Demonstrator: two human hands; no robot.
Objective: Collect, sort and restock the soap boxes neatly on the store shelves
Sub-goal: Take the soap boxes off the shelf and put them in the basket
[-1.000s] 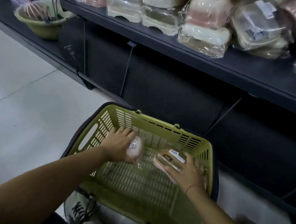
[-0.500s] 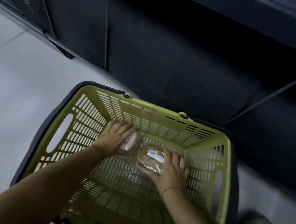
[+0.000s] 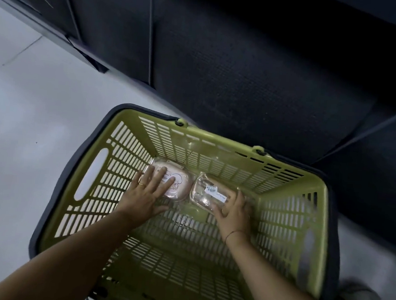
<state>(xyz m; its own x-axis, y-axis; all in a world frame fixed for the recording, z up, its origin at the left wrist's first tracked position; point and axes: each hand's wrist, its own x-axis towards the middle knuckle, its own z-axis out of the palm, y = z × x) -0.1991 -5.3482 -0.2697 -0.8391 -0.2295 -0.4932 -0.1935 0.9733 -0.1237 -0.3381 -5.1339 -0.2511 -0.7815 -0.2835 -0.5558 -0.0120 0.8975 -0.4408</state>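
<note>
Pale floor [image 3: 42,115] is running beside a dark shelf base [image 3: 244,71], and a green slatted basket [image 3: 216,136] is sitting on it. Two soap boxes are lying side by side at the basket's far end: a round pink box [image 3: 180,186] in clear wrap, showing a line-drawn cartoon figure, and a clear-wrapped box [image 3: 209,194]. I am resting my left grip [image 3: 145,196] flat and released on the round one. My right grip [image 3: 235,211] is curling around the clear-wrapped one, whose white label is too small to read.

Matt green slatted plastic basket [image 3: 130,168]; two soap boxes [image 3: 183,184] in glossy clear film; smooth pale floor [image 3: 36,105].
</note>
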